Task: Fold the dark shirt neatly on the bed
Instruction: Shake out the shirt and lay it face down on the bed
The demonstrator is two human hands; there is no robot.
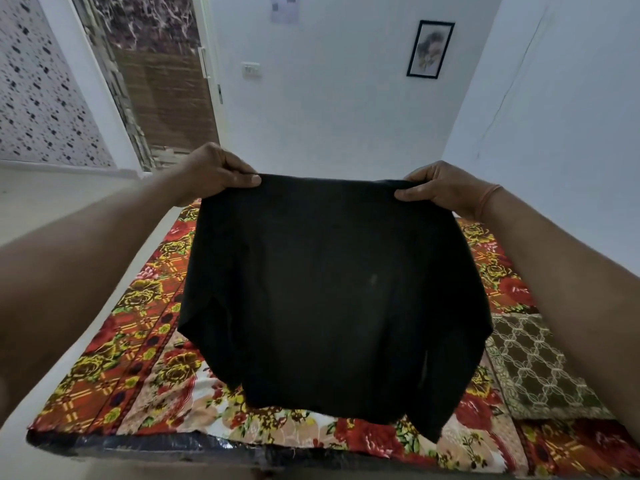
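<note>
- Black cloth: one dark shirt (332,292) hangs above one bed with a red floral cover (138,341).
- Two hands: left hand (214,174) and right hand (443,188) each pinch a top corner, fingers curled.
- One framed picture (430,49) hangs on the wall.

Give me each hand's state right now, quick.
Left hand: fingers pinch the top left corner of the dark shirt.
Right hand: fingers pinch its top right corner.
</note>
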